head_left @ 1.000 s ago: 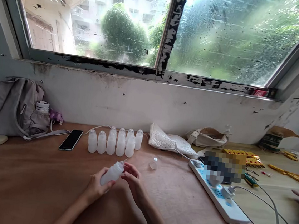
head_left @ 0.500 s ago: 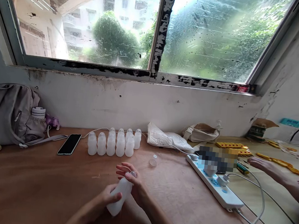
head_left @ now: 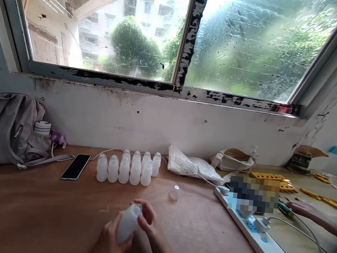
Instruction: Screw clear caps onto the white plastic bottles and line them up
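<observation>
A white translucent bottle (head_left: 127,224) is tilted in front of me, and my left hand (head_left: 112,238) is wrapped round its body. My right hand (head_left: 148,217) has its fingers closed at the bottle's upper end, where the cap is mostly hidden. Several similar white bottles (head_left: 124,170) stand upright in two rows beyond my hands. A small clear cap (head_left: 174,194) lies on the brown table (head_left: 199,227), right of the bottles.
A phone (head_left: 75,167) and a grey backpack (head_left: 10,128) are at the left. White padded packaging (head_left: 193,164) and a beige bag (head_left: 233,160) lie by the wall. A power strip (head_left: 254,229) with cables is at the right, near another person's hand (head_left: 305,209).
My right hand's fingers have closed at the bottle's top. The bottle has moved slightly left and is more upright in my left hand. The view has shifted, and the other person's hand has moved.
</observation>
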`<state>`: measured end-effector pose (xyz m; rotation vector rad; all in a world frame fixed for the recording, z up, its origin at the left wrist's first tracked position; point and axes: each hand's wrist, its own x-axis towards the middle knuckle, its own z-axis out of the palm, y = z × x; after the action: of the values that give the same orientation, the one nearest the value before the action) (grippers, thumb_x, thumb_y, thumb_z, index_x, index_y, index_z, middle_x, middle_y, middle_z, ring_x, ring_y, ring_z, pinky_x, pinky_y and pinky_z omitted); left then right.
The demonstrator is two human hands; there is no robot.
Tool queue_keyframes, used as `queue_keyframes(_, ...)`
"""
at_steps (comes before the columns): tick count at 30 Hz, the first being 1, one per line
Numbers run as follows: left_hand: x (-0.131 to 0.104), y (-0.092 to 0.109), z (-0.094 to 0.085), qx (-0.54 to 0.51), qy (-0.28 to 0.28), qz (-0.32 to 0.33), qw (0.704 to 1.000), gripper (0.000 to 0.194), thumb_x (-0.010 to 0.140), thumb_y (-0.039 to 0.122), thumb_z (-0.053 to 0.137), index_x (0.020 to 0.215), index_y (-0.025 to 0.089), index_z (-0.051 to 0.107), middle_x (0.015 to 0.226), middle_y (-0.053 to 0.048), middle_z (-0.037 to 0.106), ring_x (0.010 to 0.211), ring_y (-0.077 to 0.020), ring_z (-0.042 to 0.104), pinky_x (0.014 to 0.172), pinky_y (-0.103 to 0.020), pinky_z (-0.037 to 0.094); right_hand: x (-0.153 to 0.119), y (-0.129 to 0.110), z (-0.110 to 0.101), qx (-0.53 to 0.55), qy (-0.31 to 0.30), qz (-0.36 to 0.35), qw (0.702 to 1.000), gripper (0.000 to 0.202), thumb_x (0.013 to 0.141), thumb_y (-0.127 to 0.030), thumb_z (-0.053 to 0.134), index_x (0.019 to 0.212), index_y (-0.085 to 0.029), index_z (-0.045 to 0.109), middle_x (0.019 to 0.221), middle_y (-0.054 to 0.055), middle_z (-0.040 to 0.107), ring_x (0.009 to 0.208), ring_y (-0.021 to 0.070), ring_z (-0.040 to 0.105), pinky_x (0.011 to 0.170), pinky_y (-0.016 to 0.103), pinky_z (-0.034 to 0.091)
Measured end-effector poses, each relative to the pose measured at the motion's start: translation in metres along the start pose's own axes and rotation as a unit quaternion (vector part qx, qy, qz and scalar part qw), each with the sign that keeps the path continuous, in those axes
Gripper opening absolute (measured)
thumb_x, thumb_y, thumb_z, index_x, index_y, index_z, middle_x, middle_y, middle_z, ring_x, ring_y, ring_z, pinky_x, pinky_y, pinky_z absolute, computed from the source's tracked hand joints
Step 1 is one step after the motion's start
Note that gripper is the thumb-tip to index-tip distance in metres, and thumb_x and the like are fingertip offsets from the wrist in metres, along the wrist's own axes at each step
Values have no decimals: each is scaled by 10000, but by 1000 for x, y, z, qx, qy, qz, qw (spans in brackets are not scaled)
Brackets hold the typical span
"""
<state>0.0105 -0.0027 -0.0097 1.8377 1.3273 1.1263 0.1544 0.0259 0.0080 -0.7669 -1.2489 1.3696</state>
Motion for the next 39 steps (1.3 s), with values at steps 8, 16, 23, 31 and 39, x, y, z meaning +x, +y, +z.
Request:
queue_keyframes(8,6,-8,-3,26,101,-27,994,268,656,400,549,831,212,473,597,14,529,519,-163,522,492,-244,431,26,14,-81,-225,337,-61,912,241,713,-371,544,886,-205,571,907,77,588,815,235,533,747,367,402)
queue_keyframes(16,5,-8,-1,56,36,-5,998,321,694,398,543,951,223,462,727,-21,617,614,-193,589,560,-260,463,40,26,-135,-468,290,-85,831,394,681,-267,483,1068,-195,502,1087,103,539,1049,272,461,877,436,325)
queue_keyframes(23,9,-15,-9,139,43,28,989,381,709,408,535,1024,223,427,945,-53,597,878,-225,582,680,-297,477,30,3,-83,-121,172,-47,976,378,707,-375,577,1019,-208,445,866,50,600,802,195,562,735,356,433)
queue_keyframes(31,14,-22,-16,211,32,85,973,418,703,348,548,1108,279,472,1011,-29,532,813,-192,579,680,-286,475,16,5,-34,-42,-10,11,999,414,652,-325,670,1012,-239,486,851,21,608,797,177,564,728,331,434)
queue_keyframes(39,20,-27,-21,186,23,92,978,482,691,370,567,1142,262,435,1001,-32,559,842,-202,581,700,-299,477,18,7,-44,-73,-34,20,997,386,694,-343,625,1046,-205,549,853,37,610,776,171,557,686,314,456)
